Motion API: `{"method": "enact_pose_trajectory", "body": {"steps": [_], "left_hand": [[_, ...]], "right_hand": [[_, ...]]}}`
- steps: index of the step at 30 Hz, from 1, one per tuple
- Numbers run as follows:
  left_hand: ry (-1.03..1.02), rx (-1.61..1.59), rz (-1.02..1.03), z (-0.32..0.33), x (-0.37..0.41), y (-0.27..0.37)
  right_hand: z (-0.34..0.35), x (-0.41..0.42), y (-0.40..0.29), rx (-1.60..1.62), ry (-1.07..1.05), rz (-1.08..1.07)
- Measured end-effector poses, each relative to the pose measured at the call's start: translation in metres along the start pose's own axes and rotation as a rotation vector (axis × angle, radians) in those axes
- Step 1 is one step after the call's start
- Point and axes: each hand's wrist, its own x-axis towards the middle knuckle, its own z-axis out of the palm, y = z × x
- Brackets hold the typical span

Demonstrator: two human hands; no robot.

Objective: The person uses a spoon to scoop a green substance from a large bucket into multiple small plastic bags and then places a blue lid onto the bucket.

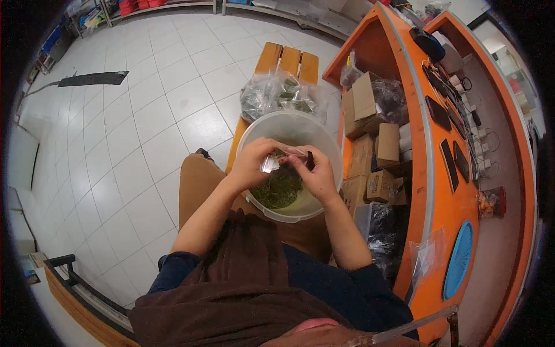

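Observation:
A small clear plastic bag (291, 150) is held between my two hands, above a round translucent plastic tub (303, 212). My left hand (256, 159) grips the bag's left side, where a whitish, shiny part shows. At the bag's right side, the thumb and fingers of my right hand (315, 171) pinch the plastic; a small dark piece shows by the fingertips. Chopped green dried leaves (277, 191) lie in the bottom of the tub. Just beyond the tub, clear plastic bags with green contents (282, 93) rest on a slatted wooden bench (266, 58).
An orange counter (427, 173) stands at the right, with phones (438, 112), cables and a blue oval tray (458, 260) on it. Cardboard boxes (357, 156) fill its shelves. White floor tiles (160, 99) spread at the left. Metal shelving (160, 8) stands at the back.

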Motion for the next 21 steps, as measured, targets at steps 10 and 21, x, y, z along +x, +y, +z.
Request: {"method": "enact_pose_trajectory", "body": {"steps": [10, 21], "left_hand": [[-0.005, -0.013, -0.003, -0.003, 0.001, -0.001], [0.018, -0.066, 0.039, -0.006, 0.000, 0.005]], "right_hand": [[-0.007, -0.001, 0.011, 0.138, -0.001, 0.018], [-0.002, 0.001, -0.006, -0.270, 0.034, -0.236]]}}
